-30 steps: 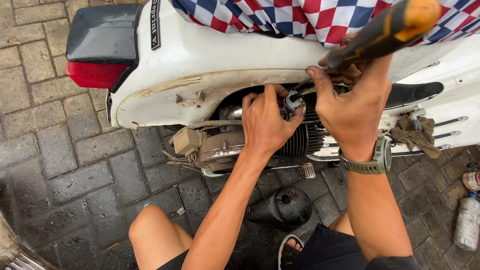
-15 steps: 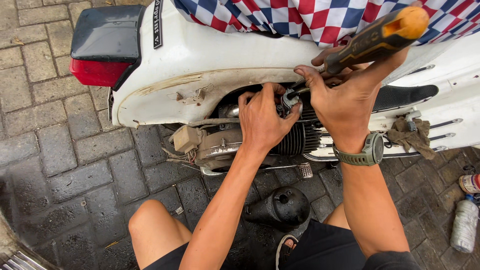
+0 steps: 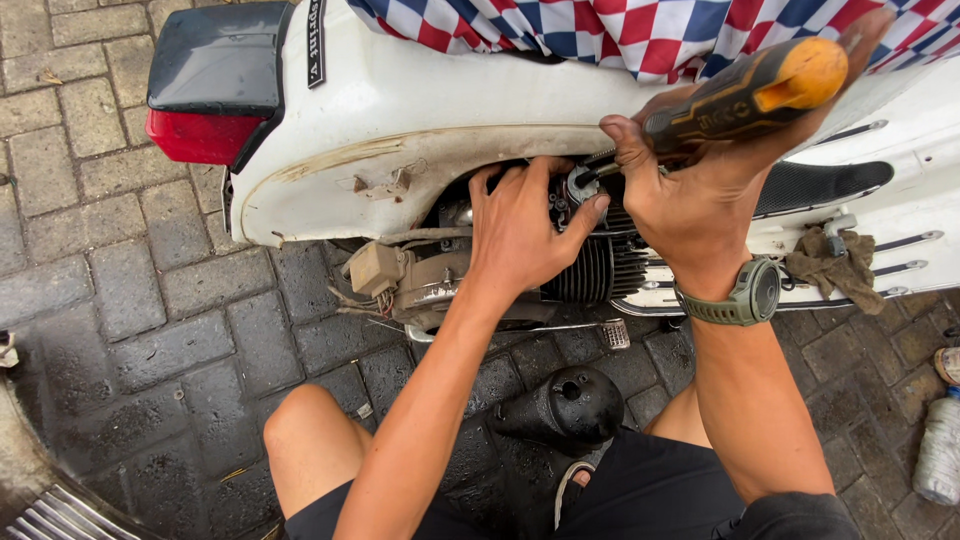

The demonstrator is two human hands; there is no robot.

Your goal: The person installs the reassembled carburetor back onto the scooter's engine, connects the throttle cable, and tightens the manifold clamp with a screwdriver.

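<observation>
Scooter point(image 3: 420, 130), white and alone, fills the top of my view with its rear end toward the left, red tail light point(image 3: 200, 135) at the corner and a checked cloth point(image 3: 620, 30) over the seat. Its side cover is off, so the finned engine point(image 3: 590, 270) sits exposed under the body. Below it, on the wet paving bricks point(image 3: 110, 290), one black muffler point(image 3: 560, 405) lies between my knees. One rag point(image 3: 830, 265) hangs on the floorboard to the right, and one plastic bottle point(image 3: 940, 450) lies at the right edge.

My left hand point(image 3: 525, 235) is curled against the top of the engine, fingers closed around a small metal fitting point(image 3: 580, 185). My right hand point(image 3: 700, 195), with one green watch point(image 3: 745, 295) on the wrist, is clamped around one screwdriver point(image 3: 740, 95) with a black and orange handle, its shaft angled down into that fitting.

As I judge it, the tip could slip out if I push at this slant, and it would jab my left fingertips right beside it. Grease and wet could also let the handle turn in my palm.
</observation>
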